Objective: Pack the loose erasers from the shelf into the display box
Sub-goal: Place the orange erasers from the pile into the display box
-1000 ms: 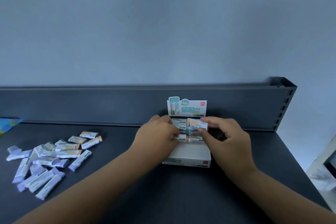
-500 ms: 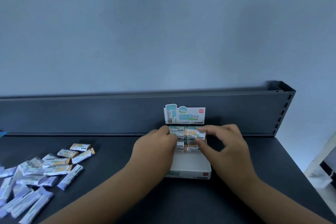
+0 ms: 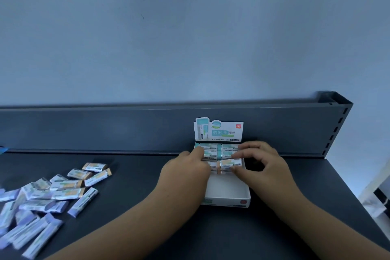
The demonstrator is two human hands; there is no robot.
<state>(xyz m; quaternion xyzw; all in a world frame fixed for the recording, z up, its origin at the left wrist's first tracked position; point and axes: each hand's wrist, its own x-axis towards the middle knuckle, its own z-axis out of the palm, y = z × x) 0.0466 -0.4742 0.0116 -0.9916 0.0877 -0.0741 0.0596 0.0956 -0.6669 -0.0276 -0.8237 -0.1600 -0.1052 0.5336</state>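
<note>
Erasers [image 3: 48, 194] loose in a heap at the left of the shelf [image 3: 147, 213], well apart from the display box [image 3: 226, 202]; others already packed in two columns at the back of the box, just below the upright header card [image 3: 219, 131]. Front part of the box floor bare

Pinched between thumb and fingers of the right hand [image 3: 263, 167]: one wrapped eraser [image 3: 230, 162], at the front of the right column and touching the row behind it. On the left column, the left hand [image 3: 185, 173], fingers curled over the packed pieces; cannot tell whether gripping one or only pressing down

Judged to be the seating of that one piece:
- Lower it flat, long side in line with the row behind, label up like the neighbours
- Push it back snug, so no gap opens in the column
- Bear down with the left fingertips meanwhile, to stop the packed pieces tilting or springing up
- Grip by the body, not the crimped wrapper ends; film probably slippery
- Release only once flat on the box floor
- Push gently; box light and likely to slide toward the back rail [image 3: 105, 129]

Plenty left to pack, going by the heap
</note>
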